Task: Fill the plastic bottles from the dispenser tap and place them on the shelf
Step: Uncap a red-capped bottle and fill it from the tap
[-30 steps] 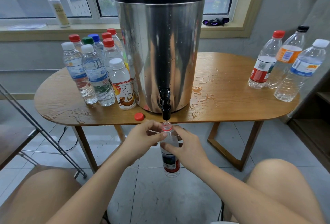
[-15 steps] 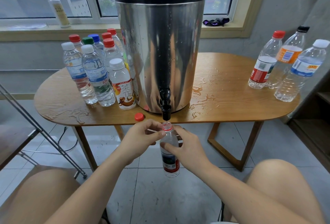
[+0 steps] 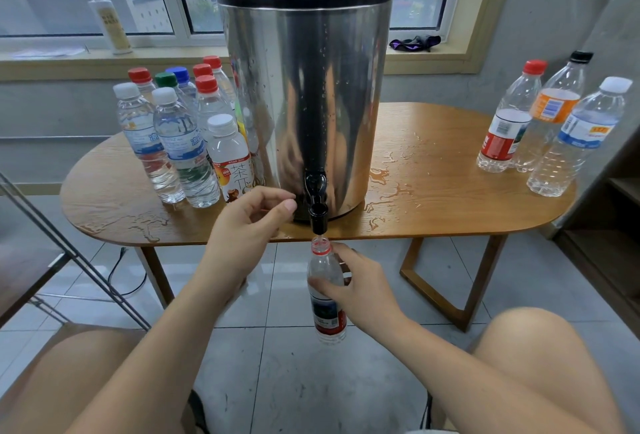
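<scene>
Oval wooden table (image 3: 114,198) before a window, its top wet with puddles, over a grey tiled floor. Far left: a slanted metal frame (image 3: 69,250), use unclear. On the sill, one pump bottle (image 3: 110,23). Table, left end: a cluster of capped bottles (image 3: 173,146), ten or so with red, white, green and blue caps. The nearest hold clear water, so these are judged filled; none is seen on a shelf. Left hand (image 3: 249,225): raised just beside the tap, fingers loosely curled, thumb out, holding nothing visible. Centre: stainless steel dispenser (image 3: 304,94) with a black lid and droplets on its wall; black tap (image 3: 317,199) overhanging the table edge, no stream visible. Directly beneath it is the red-labelled bottle (image 3: 323,271), uncapped and upright, its mouth just under the spout and its clear upper part apparently empty. Right hand (image 3: 360,290): wrapped around that bottle's shoulder. Table, right end: three capped bottles (image 3: 502,128), apparently empty, judged still to fill. Far right: wooden shelving (image 3: 623,187), partly in view, with no bottles seen on it.
</scene>
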The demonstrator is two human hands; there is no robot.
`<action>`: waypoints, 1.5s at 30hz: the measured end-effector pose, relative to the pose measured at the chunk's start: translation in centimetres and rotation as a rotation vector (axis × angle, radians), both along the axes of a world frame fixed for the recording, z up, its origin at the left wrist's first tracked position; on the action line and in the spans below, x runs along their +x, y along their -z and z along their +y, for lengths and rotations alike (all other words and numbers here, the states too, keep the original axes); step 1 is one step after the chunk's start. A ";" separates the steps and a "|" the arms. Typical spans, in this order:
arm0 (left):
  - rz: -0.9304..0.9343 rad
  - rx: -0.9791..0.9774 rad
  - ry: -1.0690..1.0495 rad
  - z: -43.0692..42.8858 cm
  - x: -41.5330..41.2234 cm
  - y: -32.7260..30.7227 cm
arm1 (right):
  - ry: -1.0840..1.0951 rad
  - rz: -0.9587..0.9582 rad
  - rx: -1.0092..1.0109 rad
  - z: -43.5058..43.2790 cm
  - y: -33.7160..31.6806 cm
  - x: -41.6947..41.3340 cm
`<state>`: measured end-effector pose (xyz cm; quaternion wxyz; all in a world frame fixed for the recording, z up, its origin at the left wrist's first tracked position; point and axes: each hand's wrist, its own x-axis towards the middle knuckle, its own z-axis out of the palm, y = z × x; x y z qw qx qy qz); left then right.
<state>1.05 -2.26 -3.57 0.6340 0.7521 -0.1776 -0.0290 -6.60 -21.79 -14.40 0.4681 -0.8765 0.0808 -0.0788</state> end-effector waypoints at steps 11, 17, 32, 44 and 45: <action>0.012 -0.008 -0.019 -2.4 0.3 -1.3 | 0.009 -0.005 -0.004 -0.2 0.3 0.1; -0.017 0.020 -0.035 -2.8 0.5 -1.4 | 0.007 -0.001 0.004 -0.2 0.4 0.2; -0.010 0.049 -0.078 -3.6 0.9 -1.5 | 0.023 0.036 0.006 0.1 0.2 0.4; -0.098 0.051 -0.078 -3.7 0.9 -1.5 | 0.024 0.044 0.003 0.1 -0.1 0.3; -0.133 0.047 -0.071 -3.6 0.7 -1.6 | 0.026 0.047 0.009 0.1 -0.1 0.3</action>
